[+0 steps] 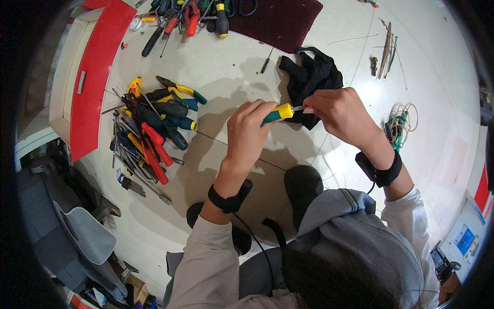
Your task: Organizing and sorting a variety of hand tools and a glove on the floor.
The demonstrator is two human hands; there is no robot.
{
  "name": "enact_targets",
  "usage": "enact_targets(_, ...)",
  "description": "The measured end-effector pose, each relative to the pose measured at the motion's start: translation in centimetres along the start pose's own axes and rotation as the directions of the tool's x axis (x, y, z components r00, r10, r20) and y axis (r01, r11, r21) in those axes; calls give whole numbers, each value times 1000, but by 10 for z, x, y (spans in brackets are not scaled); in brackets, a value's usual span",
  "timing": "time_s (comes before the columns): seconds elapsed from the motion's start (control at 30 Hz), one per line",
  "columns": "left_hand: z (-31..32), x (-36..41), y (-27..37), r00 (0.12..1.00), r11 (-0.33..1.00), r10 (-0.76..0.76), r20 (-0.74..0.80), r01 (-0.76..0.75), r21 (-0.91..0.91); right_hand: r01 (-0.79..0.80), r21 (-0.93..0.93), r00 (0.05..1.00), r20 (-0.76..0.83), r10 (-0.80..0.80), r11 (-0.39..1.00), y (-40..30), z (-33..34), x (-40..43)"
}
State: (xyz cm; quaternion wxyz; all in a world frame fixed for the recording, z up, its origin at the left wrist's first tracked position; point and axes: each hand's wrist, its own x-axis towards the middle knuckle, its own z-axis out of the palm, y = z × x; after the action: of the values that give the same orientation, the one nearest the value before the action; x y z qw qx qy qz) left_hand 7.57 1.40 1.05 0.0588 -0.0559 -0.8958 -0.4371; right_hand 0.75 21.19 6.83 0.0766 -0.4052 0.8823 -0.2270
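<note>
My left hand is closed around the green and yellow handle of a screwdriver. The fingers of my right hand pinch its metal shaft, and the tip is hidden behind them. Beyond my right hand a crumpled black cloth lies on the tiled floor. To the left spreads a pile of hand tools: screwdrivers with red handles, others with dark green and yellow handles, and combination pliers.
A red drawer front stands at the left, above a grey chair. More tools lie by a dark red mat. A small screwdriver lies alone. At right are thin sticks and wires and a coiled cord.
</note>
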Motion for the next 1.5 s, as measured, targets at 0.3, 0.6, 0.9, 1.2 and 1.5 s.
enact_targets(0.3, -5, 0, 1, 990, 963, 135, 38, -140, 230, -304, 314, 913, 365, 181, 900, 6, 0, 9)
enact_targets(0.6, -16, 10, -18, 795, 816, -315, 518, 506, -281, 347, -287, 930, -22, -368, 893, 29, 22, -1)
enact_targets(0.9, -1, -1, -13, 983, 999, -20, 185, 25, -25, -18, 9, 976, 218, 15, 1000, 21, 30, -8)
enact_targets(1.2, 8, -1, -29, 958, 949, -259, 120, 230, 216, -134, -400, 990, -99, 102, 907, 75, 47, -11)
enact_targets(1.5, 20, -9, -28, 948, 941, -288, 137, 253, 223, -323, -99, 946, -65, 318, 941, 50, 27, -3)
